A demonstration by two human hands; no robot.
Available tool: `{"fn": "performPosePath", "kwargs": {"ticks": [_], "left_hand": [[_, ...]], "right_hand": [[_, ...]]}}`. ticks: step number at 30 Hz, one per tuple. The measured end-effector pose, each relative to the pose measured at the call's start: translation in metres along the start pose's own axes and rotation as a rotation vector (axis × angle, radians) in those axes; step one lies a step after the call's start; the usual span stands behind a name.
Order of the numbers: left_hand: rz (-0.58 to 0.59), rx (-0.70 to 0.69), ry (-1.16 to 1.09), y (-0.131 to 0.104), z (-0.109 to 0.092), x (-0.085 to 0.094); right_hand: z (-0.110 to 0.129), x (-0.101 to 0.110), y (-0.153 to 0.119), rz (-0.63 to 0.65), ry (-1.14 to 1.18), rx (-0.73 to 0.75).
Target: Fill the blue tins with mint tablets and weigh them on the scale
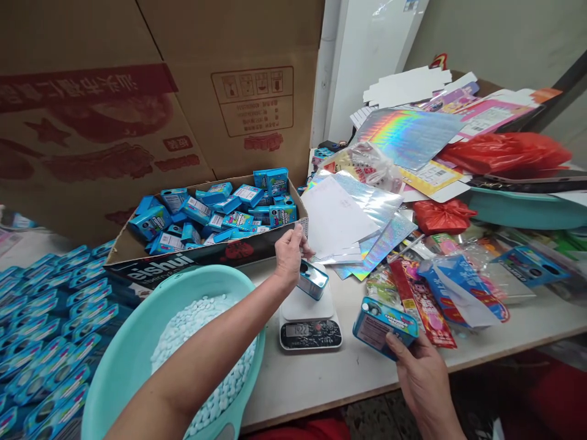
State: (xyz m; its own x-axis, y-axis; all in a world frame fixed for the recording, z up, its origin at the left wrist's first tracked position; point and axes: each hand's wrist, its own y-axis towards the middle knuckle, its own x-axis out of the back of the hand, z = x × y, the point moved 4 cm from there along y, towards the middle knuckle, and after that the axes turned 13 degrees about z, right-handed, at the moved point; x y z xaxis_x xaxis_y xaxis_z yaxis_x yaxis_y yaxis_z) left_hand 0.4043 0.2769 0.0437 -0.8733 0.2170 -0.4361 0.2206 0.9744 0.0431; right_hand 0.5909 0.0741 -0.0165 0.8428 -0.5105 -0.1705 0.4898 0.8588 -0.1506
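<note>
My left hand point(290, 253) is at the kitchen scale point(310, 333), its fingers pinched together just above the back left of a small blue candy tin point(313, 280) that stands on the white weighing plate. Whatever the pinch holds is hidden. My right hand point(422, 373) grips another blue candy tin point(384, 329) with a printed label, thumb on its near face, to the right of the scale. Below my left forearm, a turquoise basin point(107, 366) holds many small pale blue candies point(183, 324). The scale's display shows digits, hard to read.
An open carton point(120, 252) full of blue tins stands behind the basin. Rows of blue tins point(50, 330) stand at left. A tall cardboard box point(192, 122) rises behind. Holographic sheets point(408, 134), red plastic bags point(509, 153) and wrappers point(422, 299) crowd the right.
</note>
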Motion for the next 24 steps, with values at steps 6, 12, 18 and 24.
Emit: {"fn": "performPosePath", "kwargs": {"ticks": [6,12,18,24], "left_hand": [[0.007,0.051,0.009,-0.004,-0.001,0.000],[0.062,0.032,-0.013,-0.007,-0.003,-0.002],[-0.060,0.149,-0.038,-0.002,-0.006,0.014],[-0.131,0.274,0.015,-0.003,-0.006,0.042]], "right_hand": [[0.003,0.000,0.000,0.000,-0.023,0.010],[0.004,-0.001,-0.001,-0.017,0.004,-0.016],[0.004,-0.002,-0.001,-0.001,-0.009,0.033],[0.003,-0.002,-0.001,-0.024,0.010,0.023]]}}
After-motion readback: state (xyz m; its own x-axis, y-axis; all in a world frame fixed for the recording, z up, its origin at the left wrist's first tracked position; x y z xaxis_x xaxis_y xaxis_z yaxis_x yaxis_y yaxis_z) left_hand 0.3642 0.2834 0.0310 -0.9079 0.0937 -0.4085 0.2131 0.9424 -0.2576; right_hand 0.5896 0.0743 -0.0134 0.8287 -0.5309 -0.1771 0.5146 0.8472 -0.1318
